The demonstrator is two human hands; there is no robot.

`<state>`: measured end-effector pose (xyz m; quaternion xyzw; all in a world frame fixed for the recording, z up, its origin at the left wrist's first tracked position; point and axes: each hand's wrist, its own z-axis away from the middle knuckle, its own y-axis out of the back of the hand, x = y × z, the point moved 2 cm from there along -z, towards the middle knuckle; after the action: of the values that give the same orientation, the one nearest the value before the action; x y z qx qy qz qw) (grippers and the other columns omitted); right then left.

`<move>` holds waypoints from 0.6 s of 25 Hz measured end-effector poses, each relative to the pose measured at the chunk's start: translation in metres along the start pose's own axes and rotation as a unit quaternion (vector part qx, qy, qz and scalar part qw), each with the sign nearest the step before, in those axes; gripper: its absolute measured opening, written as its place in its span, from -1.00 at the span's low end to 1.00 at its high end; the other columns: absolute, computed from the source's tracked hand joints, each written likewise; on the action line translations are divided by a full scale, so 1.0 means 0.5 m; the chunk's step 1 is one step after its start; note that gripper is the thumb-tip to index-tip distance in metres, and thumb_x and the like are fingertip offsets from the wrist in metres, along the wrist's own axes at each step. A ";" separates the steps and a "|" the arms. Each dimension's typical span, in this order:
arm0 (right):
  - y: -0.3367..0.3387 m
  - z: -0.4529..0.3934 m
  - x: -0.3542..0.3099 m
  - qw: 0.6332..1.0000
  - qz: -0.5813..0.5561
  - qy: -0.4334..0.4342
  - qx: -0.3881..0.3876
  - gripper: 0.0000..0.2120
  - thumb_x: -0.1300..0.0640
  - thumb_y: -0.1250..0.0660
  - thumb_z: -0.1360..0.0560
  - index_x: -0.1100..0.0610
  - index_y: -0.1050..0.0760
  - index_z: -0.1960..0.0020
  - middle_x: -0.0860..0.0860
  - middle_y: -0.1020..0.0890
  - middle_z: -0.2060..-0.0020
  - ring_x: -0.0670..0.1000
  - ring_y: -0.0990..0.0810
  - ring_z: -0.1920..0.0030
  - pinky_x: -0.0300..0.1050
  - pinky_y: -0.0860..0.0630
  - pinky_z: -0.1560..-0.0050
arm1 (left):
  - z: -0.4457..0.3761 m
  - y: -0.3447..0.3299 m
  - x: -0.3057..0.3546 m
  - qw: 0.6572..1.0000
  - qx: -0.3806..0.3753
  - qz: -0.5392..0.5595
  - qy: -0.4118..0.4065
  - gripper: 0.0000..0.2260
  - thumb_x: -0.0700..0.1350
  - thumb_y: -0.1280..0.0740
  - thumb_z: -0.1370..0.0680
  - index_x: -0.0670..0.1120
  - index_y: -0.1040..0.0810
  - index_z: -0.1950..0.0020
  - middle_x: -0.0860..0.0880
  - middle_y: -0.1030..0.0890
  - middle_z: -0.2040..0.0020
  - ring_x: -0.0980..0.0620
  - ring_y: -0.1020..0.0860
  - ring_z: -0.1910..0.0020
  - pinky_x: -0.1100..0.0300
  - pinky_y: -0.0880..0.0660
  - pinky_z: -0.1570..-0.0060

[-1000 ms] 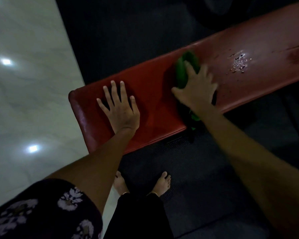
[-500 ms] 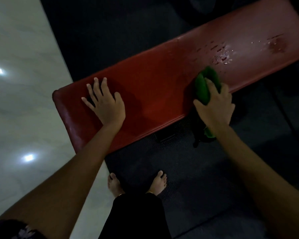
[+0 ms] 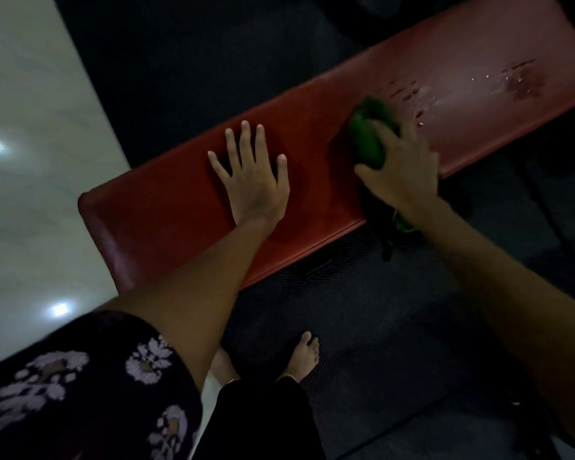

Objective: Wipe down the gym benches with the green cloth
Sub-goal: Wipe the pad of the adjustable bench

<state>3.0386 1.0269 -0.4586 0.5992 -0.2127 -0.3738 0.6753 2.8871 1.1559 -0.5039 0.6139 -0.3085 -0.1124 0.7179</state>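
A long red padded gym bench (image 3: 166, 210) runs diagonally from lower left to upper right. My left hand (image 3: 251, 180) lies flat on its top, fingers spread, holding nothing. My right hand (image 3: 402, 167) presses a bunched green cloth (image 3: 367, 137) onto the bench to the right of the left hand. A corner of the cloth hangs below my wrist over the near edge. Water droplets and wet streaks (image 3: 512, 84) glisten on the bench beyond the cloth, toward the far right end.
Dark rubber matting (image 3: 362, 327) covers the floor under and around the bench. Pale glossy tile (image 3: 30, 161) with light reflections lies to the left. My bare feet (image 3: 304, 356) stand on the mat just in front of the bench.
My right hand has slid the cloth from the near edge back up onto the bench top. The left hand stays flat in about the same place.
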 end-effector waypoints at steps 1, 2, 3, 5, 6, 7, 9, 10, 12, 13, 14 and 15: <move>-0.010 0.012 -0.033 0.996 0.026 0.079 -0.018 -0.34 -0.13 -0.30 -0.45 -0.07 -0.16 -0.48 0.11 -0.25 -0.39 0.22 -0.31 -0.31 0.15 -0.29 -0.24 | 0.001 0.000 0.001 1.000 -0.003 -0.003 0.000 -0.49 0.07 -0.05 -0.63 -0.08 -0.08 -0.54 -0.07 -0.05 -0.55 -0.08 0.08 -0.54 -0.18 0.24 -0.43; -0.016 0.021 -0.051 0.986 0.048 0.154 -0.032 -0.34 -0.14 -0.30 -0.44 -0.09 -0.16 -0.49 0.11 -0.25 -0.39 0.21 -0.31 -0.30 0.13 -0.30 -0.22 | 0.001 0.000 0.003 1.000 -0.006 -0.006 0.001 -0.49 0.07 -0.05 -0.63 -0.07 -0.08 -0.54 -0.07 -0.05 -0.55 -0.09 0.08 -0.54 -0.18 0.23 -0.43; -0.012 0.016 -0.051 0.977 0.067 0.201 -0.038 -0.34 -0.15 -0.29 -0.44 -0.11 -0.15 -0.49 0.10 -0.26 -0.39 0.20 -0.32 -0.30 0.12 -0.29 -0.21 | 0.000 0.000 0.006 1.000 -0.010 -0.009 0.003 -0.49 0.07 -0.05 -0.63 -0.07 -0.08 -0.54 -0.07 -0.05 -0.55 -0.09 0.08 -0.54 -0.19 0.23 -0.43; 0.010 -0.037 -0.014 0.982 0.068 0.172 -0.029 -0.35 -0.14 -0.29 -0.46 -0.10 -0.16 -0.48 0.13 -0.28 -0.36 0.21 -0.33 -0.29 0.13 -0.29 -0.23 | 0.000 -0.001 0.010 1.000 -0.018 -0.017 0.006 -0.48 0.08 -0.04 -0.62 -0.07 -0.06 -0.54 -0.07 -0.04 -0.56 -0.08 0.09 -0.54 -0.18 0.24 -0.43; 0.023 -0.071 0.012 0.993 0.042 0.105 -0.023 -0.36 -0.12 -0.30 -0.46 -0.09 -0.18 -0.48 0.16 -0.29 -0.34 0.23 -0.33 -0.29 0.14 -0.29 -0.24 | 0.000 -0.001 0.010 1.000 -0.020 -0.023 0.007 -0.48 0.08 -0.03 -0.63 -0.07 -0.05 -0.54 -0.07 -0.03 -0.56 -0.08 0.09 -0.54 -0.18 0.25 -0.42; 0.035 -0.104 0.035 1.000 0.006 0.028 -0.012 -0.37 -0.12 -0.30 -0.46 -0.07 -0.19 -0.48 0.18 -0.30 -0.34 0.25 -0.34 -0.29 0.15 -0.30 -0.25 | -0.001 -0.002 0.009 0.999 -0.021 -0.030 0.008 -0.48 0.09 -0.02 -0.63 -0.07 -0.05 -0.54 -0.07 -0.02 -0.56 -0.08 0.10 -0.54 -0.18 0.25 -0.42; 0.041 -0.131 0.036 0.998 -0.014 -0.067 0.004 -0.37 -0.12 -0.28 -0.46 -0.04 -0.20 -0.48 0.19 -0.29 -0.35 0.26 -0.33 -0.30 0.17 -0.30 -0.25 | -0.002 -0.003 0.004 0.999 -0.021 -0.037 0.010 -0.47 0.10 0.00 -0.62 -0.07 -0.05 -0.54 -0.08 -0.03 -0.56 -0.09 0.09 -0.54 -0.19 0.25 -0.42; 0.034 -0.130 0.011 0.999 0.011 -0.049 0.001 -0.36 -0.13 -0.28 -0.46 -0.04 -0.18 -0.48 0.18 -0.27 -0.36 0.25 -0.32 -0.31 0.17 -0.29 -0.25 | -0.002 -0.004 0.003 0.999 -0.022 -0.040 0.011 -0.46 0.11 0.02 -0.61 -0.08 -0.06 -0.54 -0.08 -0.03 -0.56 -0.09 0.08 -0.54 -0.20 0.24 -0.42; 0.018 -0.111 -0.061 0.995 0.045 0.082 -0.030 -0.34 -0.15 -0.29 -0.45 -0.07 -0.16 -0.48 0.13 -0.26 -0.38 0.22 -0.30 -0.32 0.15 -0.27 -0.26 | -0.002 -0.005 0.006 0.998 -0.026 -0.051 0.009 -0.43 0.13 0.09 -0.57 -0.07 -0.05 -0.54 -0.09 -0.04 -0.56 -0.10 0.08 -0.54 -0.20 0.24 -0.41; 0.014 -0.101 -0.091 0.986 0.056 0.151 -0.047 -0.34 -0.15 -0.30 -0.44 -0.09 -0.16 -0.48 0.10 -0.25 -0.38 0.20 -0.30 -0.31 0.13 -0.27 -0.24 | -0.003 -0.005 0.007 0.998 -0.026 -0.056 0.008 -0.42 0.14 0.12 -0.56 -0.07 -0.05 -0.54 -0.09 -0.04 -0.56 -0.10 0.07 -0.54 -0.20 0.24 -0.41; 0.011 -0.102 -0.106 0.976 0.063 0.198 -0.057 -0.35 -0.15 -0.30 -0.44 -0.11 -0.16 -0.47 0.09 -0.26 -0.37 0.18 -0.31 -0.30 0.10 -0.28 -0.22 | -0.004 -0.005 0.007 0.998 -0.025 -0.058 0.009 -0.41 0.14 0.14 -0.55 -0.07 -0.05 -0.54 -0.09 -0.04 -0.55 -0.10 0.07 -0.54 -0.20 0.23 -0.41; 0.017 -0.118 -0.107 0.973 0.063 0.216 -0.058 -0.36 -0.15 -0.31 -0.44 -0.13 -0.18 -0.46 0.09 -0.26 -0.35 0.18 -0.32 -0.29 0.10 -0.29 -0.21 | -0.005 -0.004 0.007 0.998 -0.024 -0.059 0.011 -0.40 0.14 0.15 -0.54 -0.07 -0.05 -0.54 -0.09 -0.05 -0.55 -0.10 0.07 -0.53 -0.20 0.23 -0.41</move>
<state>3.0504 1.1062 -0.4531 0.6111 -0.0773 -0.2035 0.7611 2.8916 1.1559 -0.5048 0.6148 -0.2617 -0.1550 0.7277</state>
